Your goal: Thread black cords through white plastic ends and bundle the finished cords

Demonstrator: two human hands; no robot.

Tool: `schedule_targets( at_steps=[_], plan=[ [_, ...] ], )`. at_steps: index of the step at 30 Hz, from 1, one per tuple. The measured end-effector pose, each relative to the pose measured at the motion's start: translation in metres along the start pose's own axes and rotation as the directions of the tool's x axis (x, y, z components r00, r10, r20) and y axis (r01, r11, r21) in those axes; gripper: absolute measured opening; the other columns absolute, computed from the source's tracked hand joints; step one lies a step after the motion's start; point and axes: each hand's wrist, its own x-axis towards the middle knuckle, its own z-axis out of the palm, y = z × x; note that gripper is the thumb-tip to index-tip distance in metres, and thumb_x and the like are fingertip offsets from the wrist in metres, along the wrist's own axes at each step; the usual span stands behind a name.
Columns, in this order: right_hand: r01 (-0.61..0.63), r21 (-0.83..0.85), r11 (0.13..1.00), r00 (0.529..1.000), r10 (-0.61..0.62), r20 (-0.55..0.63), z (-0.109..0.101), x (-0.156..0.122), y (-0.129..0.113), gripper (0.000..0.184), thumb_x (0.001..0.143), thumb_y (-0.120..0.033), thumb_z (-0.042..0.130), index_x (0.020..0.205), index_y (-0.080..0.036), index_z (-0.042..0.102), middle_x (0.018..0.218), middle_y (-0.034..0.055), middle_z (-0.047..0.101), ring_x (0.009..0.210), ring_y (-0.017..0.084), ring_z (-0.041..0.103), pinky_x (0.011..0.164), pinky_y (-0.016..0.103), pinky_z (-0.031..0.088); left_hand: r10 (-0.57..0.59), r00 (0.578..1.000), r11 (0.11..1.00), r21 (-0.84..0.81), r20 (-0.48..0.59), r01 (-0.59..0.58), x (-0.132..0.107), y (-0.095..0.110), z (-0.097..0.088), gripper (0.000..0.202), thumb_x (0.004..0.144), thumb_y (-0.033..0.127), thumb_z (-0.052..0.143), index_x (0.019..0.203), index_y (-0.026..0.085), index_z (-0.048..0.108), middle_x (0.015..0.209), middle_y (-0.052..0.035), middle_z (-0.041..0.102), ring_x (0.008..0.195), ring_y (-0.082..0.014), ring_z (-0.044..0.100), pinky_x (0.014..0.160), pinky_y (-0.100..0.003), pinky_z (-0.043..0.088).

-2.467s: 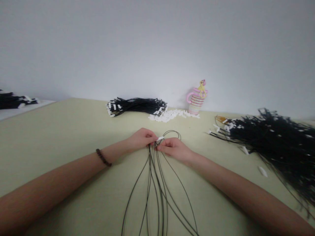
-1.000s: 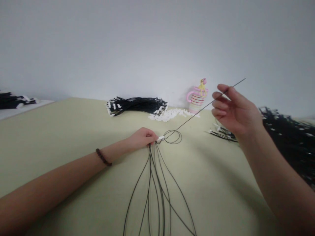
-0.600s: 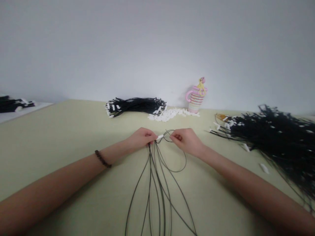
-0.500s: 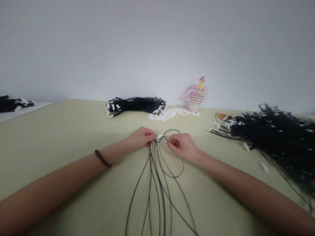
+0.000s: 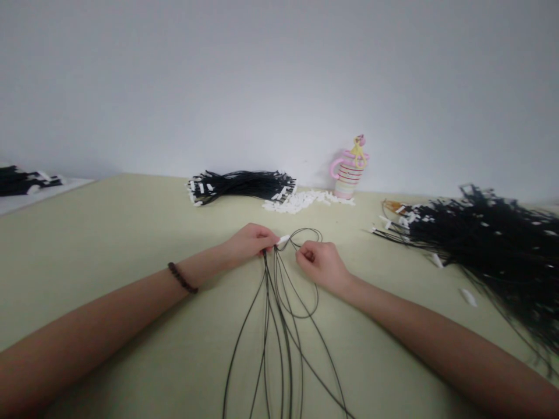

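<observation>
Left hand (image 5: 253,240) closed, thumb against index, pinching the end of a small white tab (image 5: 283,239) plus black cables (image 5: 287,337) that fan down toward the near table edge. Tab sticks out right of the fingertips, mid-table, between the two hands. Right hand (image 5: 323,265) also closed: fingers curled, thumb to index, pinching a thin cable just right of the tab; exact contact too small to read. Cable coils beside it, with a bigger loop dropping below the right hand. Both forearms angle in from the lower corners, hands low over the table (image 5: 109,250), left palm down, knuckles up. Pile of white tabs (image 5: 301,201) sits behind, next to the striped mug (image 5: 348,176).
</observation>
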Motion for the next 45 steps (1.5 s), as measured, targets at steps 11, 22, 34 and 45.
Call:
schedule_targets(
  at_steps=[11,22,34,45],
  plan=[
    [0.017,-0.027,0.999,1.000,-0.017,-0.005,0.0015,-0.0015,0.0004,0.017,0.073,-0.018,0.046,0.057,-0.014,0.049,0.050,-0.0026,0.050,0.046,0.006,0.042,0.048,0.018,0.028,-0.017,1.000,0.999,-0.027,0.009,0.018,0.0002,0.0012,0.0003,0.030,0.069,0.039,0.055,0.070,0.010,0.062,0.055,0.0007,0.050,0.049,-0.0069,0.042,0.046,-0.019,0.030],
    [0.033,-0.065,0.997,0.999,-0.032,0.021,0.0014,-0.0013,-0.0003,0.016,0.074,-0.018,0.046,0.058,-0.015,0.050,0.053,-0.0016,0.052,0.047,0.007,0.043,0.049,0.018,0.029,-0.014,1.000,0.999,-0.041,0.019,0.015,-0.0003,0.0020,-0.0003,0.028,0.069,0.039,0.055,0.070,0.011,0.062,0.056,0.0011,0.051,0.050,-0.0073,0.042,0.046,-0.019,0.030],
    [0.082,-0.160,0.984,0.996,-0.075,0.051,0.0024,-0.0048,0.0017,0.014,0.075,-0.019,0.046,0.063,-0.015,0.050,0.060,-0.0007,0.054,0.052,0.007,0.045,0.052,0.020,0.030,0.025,0.990,1.000,0.002,0.136,-0.026,-0.0007,0.0018,-0.0039,0.026,0.069,0.038,0.053,0.069,0.012,0.060,0.054,0.0008,0.049,0.049,-0.0076,0.039,0.046,-0.019,0.028],
    [0.221,-0.276,0.936,0.971,-0.236,-0.023,0.0036,-0.0055,-0.0036,0.011,0.072,-0.020,0.049,0.065,-0.014,0.056,0.101,0.0109,0.050,0.093,0.021,0.046,0.080,0.034,0.034,0.057,0.973,0.990,0.115,0.223,-0.084,-0.0055,0.0101,-0.0040,0.030,0.070,0.041,0.051,0.067,0.013,0.060,0.052,0.0025,0.047,0.046,-0.0071,0.034,0.045,-0.020,0.024]
  ],
)
